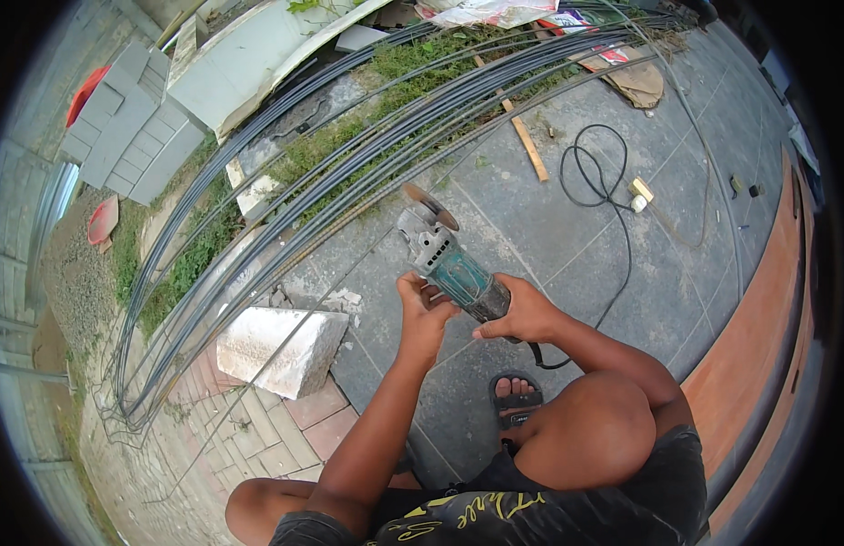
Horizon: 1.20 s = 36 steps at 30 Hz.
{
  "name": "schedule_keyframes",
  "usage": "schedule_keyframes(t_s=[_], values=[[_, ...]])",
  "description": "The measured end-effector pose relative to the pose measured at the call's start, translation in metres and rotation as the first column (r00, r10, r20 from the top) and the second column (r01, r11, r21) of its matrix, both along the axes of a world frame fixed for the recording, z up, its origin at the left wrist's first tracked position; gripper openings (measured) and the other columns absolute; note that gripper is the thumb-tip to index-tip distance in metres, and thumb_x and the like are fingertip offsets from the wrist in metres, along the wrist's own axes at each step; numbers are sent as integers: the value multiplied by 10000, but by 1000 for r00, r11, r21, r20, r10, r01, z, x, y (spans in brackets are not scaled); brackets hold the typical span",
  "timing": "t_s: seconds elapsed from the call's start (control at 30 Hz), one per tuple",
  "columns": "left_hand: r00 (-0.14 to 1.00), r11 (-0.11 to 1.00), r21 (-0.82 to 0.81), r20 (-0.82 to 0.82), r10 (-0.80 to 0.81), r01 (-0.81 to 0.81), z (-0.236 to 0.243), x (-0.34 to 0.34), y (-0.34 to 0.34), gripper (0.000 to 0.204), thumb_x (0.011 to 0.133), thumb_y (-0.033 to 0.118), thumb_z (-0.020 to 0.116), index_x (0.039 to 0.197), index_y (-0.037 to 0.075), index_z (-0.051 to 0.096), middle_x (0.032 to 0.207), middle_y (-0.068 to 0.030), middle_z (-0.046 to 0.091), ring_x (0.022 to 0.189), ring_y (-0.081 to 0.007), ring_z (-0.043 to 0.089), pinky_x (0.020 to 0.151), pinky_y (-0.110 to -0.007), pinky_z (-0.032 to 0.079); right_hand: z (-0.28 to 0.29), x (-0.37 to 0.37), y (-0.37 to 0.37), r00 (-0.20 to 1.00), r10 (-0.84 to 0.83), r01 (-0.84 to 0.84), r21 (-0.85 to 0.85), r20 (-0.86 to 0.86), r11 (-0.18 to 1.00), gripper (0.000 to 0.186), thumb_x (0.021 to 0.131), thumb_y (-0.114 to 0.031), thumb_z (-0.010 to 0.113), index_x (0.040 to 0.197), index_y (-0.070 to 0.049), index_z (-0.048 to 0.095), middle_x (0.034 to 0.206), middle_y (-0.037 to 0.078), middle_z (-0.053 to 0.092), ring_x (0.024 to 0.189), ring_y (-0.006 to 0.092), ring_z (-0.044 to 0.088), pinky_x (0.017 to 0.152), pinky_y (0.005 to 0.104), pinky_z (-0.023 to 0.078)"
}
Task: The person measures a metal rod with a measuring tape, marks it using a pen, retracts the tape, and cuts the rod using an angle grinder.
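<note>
An angle grinder (460, 276) with a teal and black body is held up in front of me, its brown cutting disc (431, 207) pointing away. My right hand (524, 309) wraps round the dark rear end of its body. On the near left side, my left hand (426, 314) has curled fingers against the body; part of its grip is hidden. A thin metal rod (336, 284) slants from close to the grinder's head down to the lower left, passing over a white stone-like block (284, 350). The disc appears apart from the rod.
Long bundled steel bars (349, 150) curve across the far left over grass. The black power cord (627, 264) loops over grey tiles (567, 241). A wooden strip (527, 141), flattened cardboard (633, 82) and a small white object (638, 203) lie beyond. Reddish boards (749, 337) line the right side.
</note>
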State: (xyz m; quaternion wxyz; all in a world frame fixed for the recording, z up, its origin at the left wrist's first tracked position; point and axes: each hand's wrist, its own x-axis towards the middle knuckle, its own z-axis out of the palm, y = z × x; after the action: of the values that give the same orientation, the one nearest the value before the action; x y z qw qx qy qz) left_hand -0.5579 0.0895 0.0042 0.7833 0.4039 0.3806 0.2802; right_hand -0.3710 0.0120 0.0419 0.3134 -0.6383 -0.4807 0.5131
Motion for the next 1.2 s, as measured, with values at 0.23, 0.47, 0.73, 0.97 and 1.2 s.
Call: schedule_keyframes(t_s=[0.23,0.47,0.73,0.97,1.2], values=[[945,608,779,-62,321,-155,25,6,6,405,862,22,759,1251,22,645,1158,-116,607,919,-182,666,797,-287,554,-7,-3,-10,851,-210,140,-178,-481,974,464,712,-79,838,1084,-7,569,877,84,644,748,157,644,682,320,523],[916,401,909,-58,397,-117,27,-2,14,322,795,7,799,1099,6,694,978,-92,648,849,-168,639,762,-285,517,-2,-9,-20,851,-150,77,-162,-503,984,503,724,-101,849,1110,20,549,859,74,640,730,152,645,669,313,520],[893,422,894,-61,446,-149,25,1,11,252,775,-64,752,916,7,555,931,-93,560,811,-199,589,734,-306,496,0,-17,-22,896,-94,34,-145,-434,989,509,737,-136,855,1101,24,537,832,81,656,730,153,653,674,313,523],[876,373,918,-69,478,-132,31,-2,12,249,803,-57,715,965,19,541,987,-103,518,810,-192,551,747,-311,479,4,-21,-20,912,-48,7,-103,-407,995,483,747,-152,846,1086,11,542,824,77,659,731,146,647,676,311,518],[852,353,923,-59,520,-151,33,-2,8,231,822,-49,689,985,21,542,1000,-98,516,796,-187,532,739,-307,468,7,-25,-18,922,-29,-4,-82,-387,997,494,742,-170,844,1093,12,548,840,76,661,749,145,641,691,317,518]])
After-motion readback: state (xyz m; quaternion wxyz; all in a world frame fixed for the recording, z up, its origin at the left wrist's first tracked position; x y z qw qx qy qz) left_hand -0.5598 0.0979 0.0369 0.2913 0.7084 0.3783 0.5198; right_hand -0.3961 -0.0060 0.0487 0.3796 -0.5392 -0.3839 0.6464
